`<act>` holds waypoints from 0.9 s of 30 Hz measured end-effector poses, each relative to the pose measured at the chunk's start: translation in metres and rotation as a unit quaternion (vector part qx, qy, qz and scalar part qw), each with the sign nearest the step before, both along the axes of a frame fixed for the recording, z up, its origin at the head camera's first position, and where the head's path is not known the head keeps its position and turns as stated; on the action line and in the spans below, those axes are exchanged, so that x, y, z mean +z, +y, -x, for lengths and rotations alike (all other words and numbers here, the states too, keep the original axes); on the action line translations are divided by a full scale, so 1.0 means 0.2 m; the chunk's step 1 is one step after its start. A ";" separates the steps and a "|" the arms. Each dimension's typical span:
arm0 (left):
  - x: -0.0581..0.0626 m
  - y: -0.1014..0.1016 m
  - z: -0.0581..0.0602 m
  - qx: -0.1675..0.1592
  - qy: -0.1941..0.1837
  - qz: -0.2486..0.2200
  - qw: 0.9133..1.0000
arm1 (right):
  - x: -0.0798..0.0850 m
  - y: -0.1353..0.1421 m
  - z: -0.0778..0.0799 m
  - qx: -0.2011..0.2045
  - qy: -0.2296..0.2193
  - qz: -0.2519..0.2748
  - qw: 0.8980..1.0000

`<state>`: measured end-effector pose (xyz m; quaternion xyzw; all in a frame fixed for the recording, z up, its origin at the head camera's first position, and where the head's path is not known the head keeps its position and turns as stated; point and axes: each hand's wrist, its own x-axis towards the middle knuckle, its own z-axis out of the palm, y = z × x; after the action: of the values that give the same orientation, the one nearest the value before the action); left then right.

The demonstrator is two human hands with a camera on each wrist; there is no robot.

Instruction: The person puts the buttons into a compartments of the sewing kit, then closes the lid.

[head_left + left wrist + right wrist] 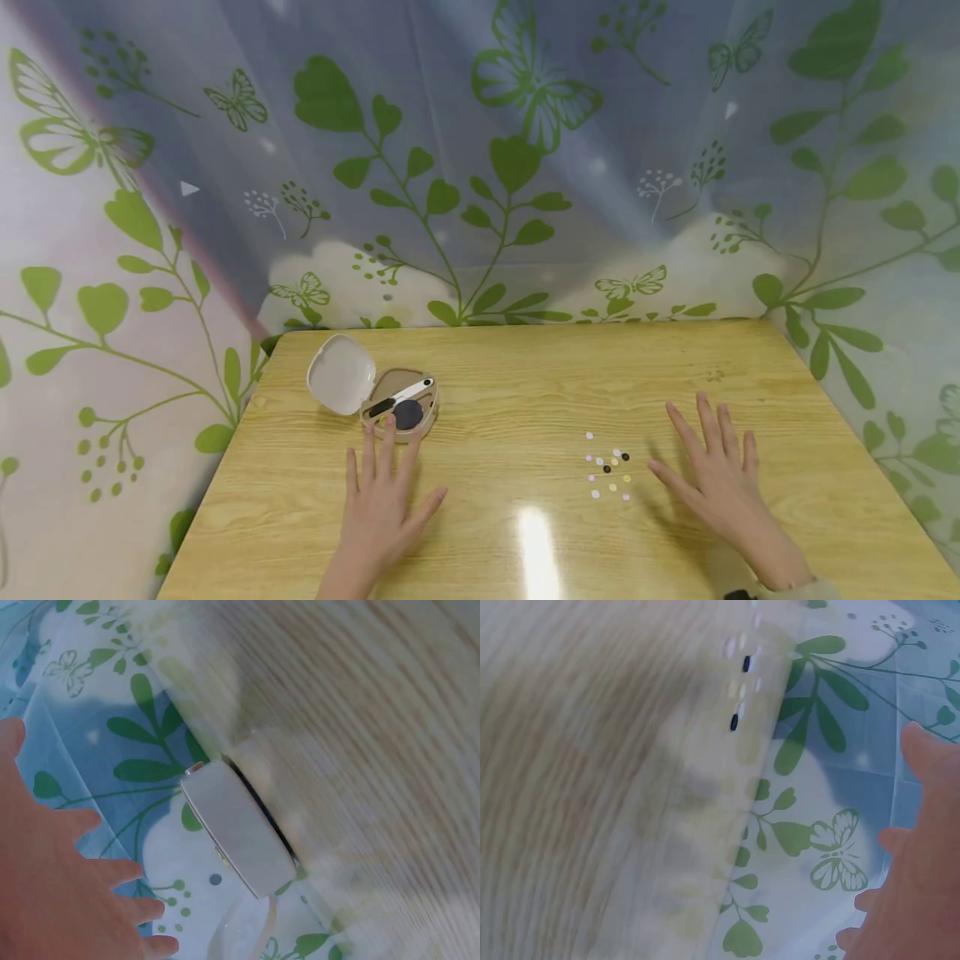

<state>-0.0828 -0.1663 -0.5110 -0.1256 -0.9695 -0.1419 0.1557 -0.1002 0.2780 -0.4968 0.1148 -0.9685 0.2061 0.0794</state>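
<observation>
My left hand (pixel 378 510) has its fingers spread and holds nothing, its fingertips overlapping the near edge of a small beige box (pixel 432 421) in the head view. The box's pale lid (pixel 341 375) is swung back to the left. Inside lie a white-and-black slim tool (pixel 411 392) and a dark round piece (pixel 408 414). In the left wrist view the box (pixel 236 829) shows its side, beyond the spread fingers. Just right of several small buttons, white, pink, yellow and black (pixel 607 469), is my right hand (pixel 720 487), fingers splayed and holding nothing. Two black buttons (pixel 747 664) stand out in the right wrist view.
A wood-grain table (pixel 495 392) spans the area under both hands, with a bright light reflection near its front. Behind and at both sides hangs a curtain (pixel 420 267) printed with green leaves and butterflies, meeting the table's back edge.
</observation>
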 end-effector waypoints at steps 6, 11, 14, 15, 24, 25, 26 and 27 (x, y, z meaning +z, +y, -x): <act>0.03 -0.01 0.00 0.010 -0.055 -0.041 0.998 | 0.04 -0.05 0.02 0.024 -0.021 0.054 0.998; 0.05 -0.01 -0.01 0.003 -0.085 -0.105 0.991 | 0.08 -0.10 0.03 0.037 -0.035 0.115 0.992; 0.06 0.00 -0.02 0.001 -0.101 -0.148 0.984 | 0.10 -0.14 0.05 0.047 -0.039 0.147 0.987; 0.06 0.00 -0.02 0.001 -0.106 -0.163 0.981 | 0.10 -0.16 0.06 0.051 -0.040 0.156 0.986; 0.09 -0.01 -0.03 0.018 -0.122 -0.243 0.962 | 0.16 -0.27 0.11 0.077 -0.037 0.198 0.976; 0.08 -0.01 -0.03 0.022 -0.122 -0.250 0.960 | 0.16 -0.28 0.12 0.080 -0.038 0.204 0.975; 0.08 -0.01 -0.03 0.026 -0.122 -0.257 0.958 | 0.17 -0.29 0.12 0.083 -0.039 0.209 0.974; 0.08 -0.02 -0.03 0.031 -0.122 -0.265 0.956 | 0.17 -0.30 0.13 0.086 -0.038 0.213 0.972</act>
<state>-0.0760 -0.1697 -0.4943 -0.0316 -0.9122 -0.4029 0.0680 -0.1257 0.2172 -0.4620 0.1703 -0.8911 0.4181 0.0468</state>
